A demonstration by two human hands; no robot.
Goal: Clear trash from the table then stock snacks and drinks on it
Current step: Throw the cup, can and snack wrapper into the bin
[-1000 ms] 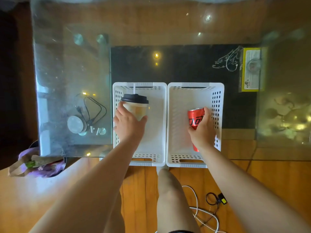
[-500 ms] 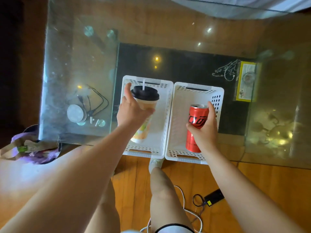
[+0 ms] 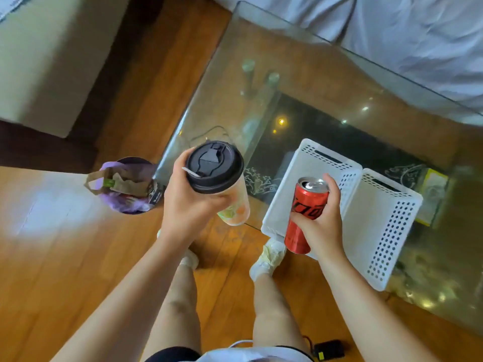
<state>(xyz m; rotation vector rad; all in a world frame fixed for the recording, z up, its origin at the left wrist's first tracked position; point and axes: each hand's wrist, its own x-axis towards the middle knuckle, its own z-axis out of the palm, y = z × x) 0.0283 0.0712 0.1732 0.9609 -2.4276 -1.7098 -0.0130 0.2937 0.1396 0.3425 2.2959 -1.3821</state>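
My left hand [image 3: 187,205] grips a tall drink cup [image 3: 218,176] with a black lid and a straw, held in the air over the table's near left corner. A red soda can [image 3: 307,212], its top open, is upright in my right hand [image 3: 322,226] in front of the left white basket [image 3: 311,165]. Beside it, the right white basket [image 3: 381,231] rests on the glass table [image 3: 326,82]. Both baskets look empty. On the floor to the left stands a bin [image 3: 128,184] lined with a purple bag, with a brown paper bag in it.
A yellow box [image 3: 431,197] shows through the glass on the lower shelf at right. White bedding [image 3: 392,27] lies beyond the table. A pale block of furniture [image 3: 47,58] fills the upper left. Cables and a small black device [image 3: 329,348] lie on the wooden floor by my feet.
Both hands have lifted the cup and the can out of the baskets and toward me. My view has swung left, bringing the bin and the floor into sight.
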